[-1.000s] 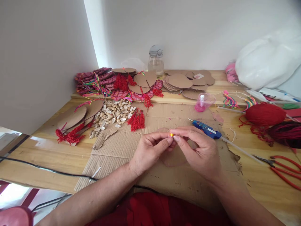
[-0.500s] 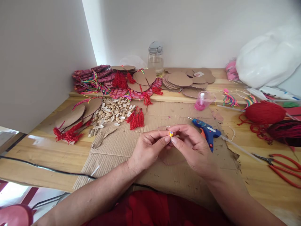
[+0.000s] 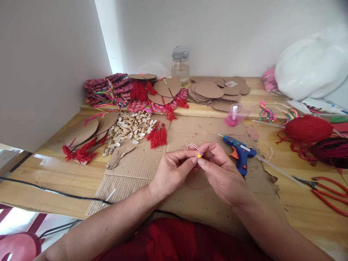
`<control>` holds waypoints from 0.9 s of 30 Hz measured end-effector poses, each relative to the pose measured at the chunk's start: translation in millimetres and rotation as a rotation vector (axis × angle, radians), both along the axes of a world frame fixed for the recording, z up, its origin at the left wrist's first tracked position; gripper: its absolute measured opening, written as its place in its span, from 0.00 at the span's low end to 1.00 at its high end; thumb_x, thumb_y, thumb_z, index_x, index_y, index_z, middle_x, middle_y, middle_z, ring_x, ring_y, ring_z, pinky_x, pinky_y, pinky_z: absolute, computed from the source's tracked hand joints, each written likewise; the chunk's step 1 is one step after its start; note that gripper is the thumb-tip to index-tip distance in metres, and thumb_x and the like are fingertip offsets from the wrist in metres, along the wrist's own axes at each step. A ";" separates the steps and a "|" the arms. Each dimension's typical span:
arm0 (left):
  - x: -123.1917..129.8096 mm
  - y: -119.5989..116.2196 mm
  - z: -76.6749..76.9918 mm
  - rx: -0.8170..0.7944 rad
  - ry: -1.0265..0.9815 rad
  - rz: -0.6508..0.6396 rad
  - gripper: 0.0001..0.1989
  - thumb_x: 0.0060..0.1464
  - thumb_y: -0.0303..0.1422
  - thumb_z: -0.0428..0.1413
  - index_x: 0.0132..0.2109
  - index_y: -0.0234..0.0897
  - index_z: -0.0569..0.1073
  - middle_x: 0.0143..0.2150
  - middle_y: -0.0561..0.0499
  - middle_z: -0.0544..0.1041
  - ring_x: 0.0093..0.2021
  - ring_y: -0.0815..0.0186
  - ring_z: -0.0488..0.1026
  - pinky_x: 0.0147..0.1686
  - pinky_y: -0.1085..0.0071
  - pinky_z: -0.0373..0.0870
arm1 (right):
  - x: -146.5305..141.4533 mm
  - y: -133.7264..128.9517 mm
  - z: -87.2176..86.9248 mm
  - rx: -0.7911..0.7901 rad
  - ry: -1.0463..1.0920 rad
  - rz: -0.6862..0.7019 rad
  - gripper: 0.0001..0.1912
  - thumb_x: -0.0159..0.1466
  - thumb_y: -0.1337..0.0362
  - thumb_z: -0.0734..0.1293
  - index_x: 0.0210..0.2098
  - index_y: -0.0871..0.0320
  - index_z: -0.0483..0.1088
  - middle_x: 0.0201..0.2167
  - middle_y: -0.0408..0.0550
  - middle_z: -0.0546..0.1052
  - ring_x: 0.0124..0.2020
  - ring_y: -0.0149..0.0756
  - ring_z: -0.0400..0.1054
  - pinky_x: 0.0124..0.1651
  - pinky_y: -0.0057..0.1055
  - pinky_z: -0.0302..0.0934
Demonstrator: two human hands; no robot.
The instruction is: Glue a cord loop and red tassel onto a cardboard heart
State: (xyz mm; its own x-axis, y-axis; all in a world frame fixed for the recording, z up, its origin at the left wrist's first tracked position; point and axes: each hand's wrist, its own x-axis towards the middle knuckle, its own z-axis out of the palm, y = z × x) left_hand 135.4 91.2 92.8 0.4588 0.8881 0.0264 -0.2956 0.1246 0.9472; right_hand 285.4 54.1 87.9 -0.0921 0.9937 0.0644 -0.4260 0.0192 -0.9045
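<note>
Between my fingertips is a small multicoloured bead [image 3: 199, 155], mostly yellow with touches of blue and red. My left hand [image 3: 174, 170] pinches it from the left, thumb and forefinger closed. From the other side my right hand [image 3: 221, 168] holds the same bead in a pinch. A pale cord [image 3: 192, 146] loops out behind the fingers; how it runs through the bead is hidden. Under both hands lies a worn cardboard sheet [image 3: 152, 168]. Just right of my right hand rests a blue glue gun [image 3: 240, 150] with an orange trigger.
Peanut shells [image 3: 130, 128] and red tassels [image 3: 157, 136] lie ahead to the left. Cardboard discs [image 3: 208, 90] and a water bottle [image 3: 180, 67] stand at the back. Right are a pink cup [image 3: 232, 117], red yarn [image 3: 308, 129] and scissors [image 3: 330, 194]. A black cable [image 3: 67, 195] crosses the left.
More of the pale cord loop shows above my fingers, reaching out to the left. The bead has turned slightly in the pinch, and both hands stay in nearly the same place.
</note>
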 end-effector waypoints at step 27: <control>2.9 -1.3 0.1 -0.047 0.023 0.071 0.09 0.54 0.35 0.66 0.39 0.35 0.84 0.34 0.49 0.81 0.29 0.71 0.75 0.32 0.75 0.74 | -12.1 1.7 1.5 -0.150 0.215 -0.003 0.09 0.63 0.71 0.68 0.38 0.49 0.74 0.43 0.41 0.77 0.42 0.31 0.68 0.41 0.26 0.63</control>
